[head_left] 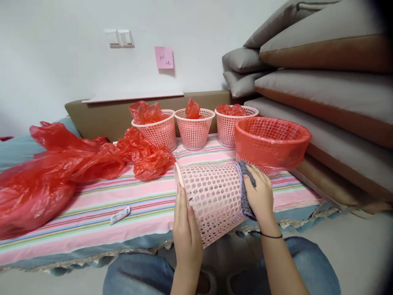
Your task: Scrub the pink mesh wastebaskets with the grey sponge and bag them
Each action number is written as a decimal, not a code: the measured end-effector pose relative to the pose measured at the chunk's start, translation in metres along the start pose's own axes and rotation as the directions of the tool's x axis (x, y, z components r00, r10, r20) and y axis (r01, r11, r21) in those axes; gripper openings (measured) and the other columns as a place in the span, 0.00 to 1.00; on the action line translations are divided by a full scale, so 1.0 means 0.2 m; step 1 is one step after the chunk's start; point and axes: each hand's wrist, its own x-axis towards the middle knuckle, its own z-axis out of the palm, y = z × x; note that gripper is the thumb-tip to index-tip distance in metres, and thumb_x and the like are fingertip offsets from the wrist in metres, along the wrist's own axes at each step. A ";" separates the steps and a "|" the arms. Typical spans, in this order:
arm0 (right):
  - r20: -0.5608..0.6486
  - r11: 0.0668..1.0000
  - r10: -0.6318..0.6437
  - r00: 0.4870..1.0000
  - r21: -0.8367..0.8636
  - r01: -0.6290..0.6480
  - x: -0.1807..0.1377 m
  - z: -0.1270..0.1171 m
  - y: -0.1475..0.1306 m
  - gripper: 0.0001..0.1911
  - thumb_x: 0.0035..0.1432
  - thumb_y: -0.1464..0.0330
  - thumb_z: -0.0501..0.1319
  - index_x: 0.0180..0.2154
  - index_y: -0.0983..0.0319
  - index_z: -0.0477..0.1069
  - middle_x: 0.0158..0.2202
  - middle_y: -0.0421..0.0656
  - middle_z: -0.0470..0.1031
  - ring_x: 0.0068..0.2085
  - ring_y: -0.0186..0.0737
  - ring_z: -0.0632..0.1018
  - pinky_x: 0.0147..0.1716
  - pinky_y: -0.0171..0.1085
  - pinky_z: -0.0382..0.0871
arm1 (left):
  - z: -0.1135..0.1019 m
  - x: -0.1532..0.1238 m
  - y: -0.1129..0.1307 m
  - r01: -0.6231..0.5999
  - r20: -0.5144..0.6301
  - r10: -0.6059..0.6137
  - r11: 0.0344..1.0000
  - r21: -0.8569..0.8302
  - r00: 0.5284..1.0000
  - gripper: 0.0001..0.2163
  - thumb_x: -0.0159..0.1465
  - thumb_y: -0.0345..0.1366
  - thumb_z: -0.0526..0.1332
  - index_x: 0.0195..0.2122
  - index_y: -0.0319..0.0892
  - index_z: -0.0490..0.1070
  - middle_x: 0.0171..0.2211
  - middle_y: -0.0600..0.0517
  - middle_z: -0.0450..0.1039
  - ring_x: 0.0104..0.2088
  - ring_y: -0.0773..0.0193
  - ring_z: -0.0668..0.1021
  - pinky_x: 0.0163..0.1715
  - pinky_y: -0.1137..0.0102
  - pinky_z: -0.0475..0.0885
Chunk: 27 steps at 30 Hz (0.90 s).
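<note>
A pink perforated plastic wastebasket (211, 196) lies on its side in front of me, its rim to the left and its base to the right. My left hand (186, 229) holds it at the rim, fingers fairly straight along the edge. At the other end my right hand (259, 192) grips a grey cloth (247, 196) with a purple edge and presses it against the base. Just behind the right hand stands another wastebasket (273, 141) with a red plastic bag stretched over its rim. What lies inside the held wastebasket is not visible.
Three pink wastebaskets (195, 133) with crumpled red bags stand at the back. A heap of red plastic bags (82, 159) covers the left of the striped cloth (147, 203), near a small white label (120, 215). Stacked grey and brown cushions (325, 90) rise at the right.
</note>
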 end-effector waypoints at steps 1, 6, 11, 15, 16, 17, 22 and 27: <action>-0.008 1.000 0.004 1.000 -0.019 -0.004 -0.01 -0.01 -0.02 0.23 0.67 0.61 0.50 0.57 0.59 0.73 0.59 0.49 0.73 0.61 0.53 0.70 0.61 0.59 0.61 | 0.00 -0.01 0.00 -0.008 -0.010 0.008 1.000 -0.003 1.000 0.23 0.74 0.36 0.48 0.70 0.51 0.55 0.71 0.51 0.55 0.70 0.60 0.60 0.69 0.62 0.57; 0.073 0.995 -0.090 0.993 -0.042 0.093 -0.12 -0.03 -0.38 0.22 0.67 0.63 0.51 0.58 0.56 0.72 0.62 0.46 0.71 0.63 0.59 0.65 0.61 0.63 0.60 | -0.02 -0.07 0.00 0.000 -0.034 0.001 1.000 0.027 0.999 0.23 0.73 0.33 0.50 0.69 0.52 0.57 0.70 0.52 0.56 0.69 0.63 0.61 0.67 0.67 0.59; 0.247 0.949 -0.302 0.921 0.170 0.266 -0.23 -0.05 -0.74 0.22 0.66 0.66 0.54 0.59 0.52 0.71 0.65 0.36 0.67 0.65 0.57 0.62 0.62 0.59 0.60 | -0.04 -0.11 -0.02 -0.008 -0.028 0.010 0.999 0.048 1.000 0.24 0.73 0.31 0.49 0.70 0.52 0.55 0.71 0.54 0.55 0.70 0.67 0.59 0.68 0.71 0.54; 0.253 0.968 -0.233 0.939 0.156 0.198 -0.17 -0.02 -0.70 0.22 0.65 0.65 0.54 0.59 0.54 0.72 0.63 0.38 0.70 0.64 0.55 0.64 0.62 0.56 0.60 | -0.04 -0.12 -0.04 -0.007 0.010 0.006 0.998 0.063 1.000 0.24 0.73 0.31 0.48 0.70 0.52 0.53 0.71 0.53 0.53 0.70 0.62 0.59 0.68 0.66 0.58; 0.245 0.979 -0.193 0.950 0.118 0.168 -0.14 -0.01 -0.64 0.22 0.66 0.65 0.53 0.58 0.55 0.72 0.62 0.39 0.71 0.64 0.55 0.65 0.62 0.56 0.61 | -0.03 -0.12 -0.04 -0.004 0.009 0.003 0.998 0.055 1.000 0.24 0.73 0.32 0.48 0.70 0.53 0.53 0.71 0.52 0.53 0.69 0.61 0.60 0.67 0.64 0.60; 0.235 0.988 -0.150 0.960 0.072 0.137 -0.10 0.00 -0.56 0.22 0.66 0.65 0.53 0.58 0.56 0.72 0.61 0.41 0.72 0.63 0.55 0.65 0.62 0.56 0.60 | -0.03 -0.13 -0.04 -0.002 0.006 0.002 0.999 0.042 1.000 0.24 0.73 0.32 0.48 0.70 0.54 0.53 0.71 0.53 0.53 0.69 0.60 0.61 0.66 0.63 0.61; 0.109 0.998 0.024 0.994 -0.066 -0.017 0.04 -0.02 -0.11 0.23 0.65 0.62 0.52 0.56 0.60 0.74 0.59 0.48 0.74 0.59 0.53 0.70 0.60 0.56 0.62 | -0.01 -0.21 -0.03 0.014 -0.038 -0.016 0.999 -0.039 0.999 0.24 0.73 0.33 0.49 0.69 0.56 0.56 0.70 0.53 0.56 0.68 0.58 0.62 0.65 0.64 0.64; 0.081 0.995 0.036 0.996 -0.096 -0.028 0.01 -0.07 -0.06 0.24 0.65 0.60 0.52 0.56 0.61 0.74 0.59 0.49 0.74 0.59 0.54 0.70 0.60 0.57 0.63 | 0.00 -0.31 -0.03 0.060 -0.095 -0.069 0.993 -0.100 0.993 0.23 0.73 0.33 0.51 0.67 0.58 0.58 0.69 0.55 0.59 0.67 0.63 0.65 0.64 0.70 0.63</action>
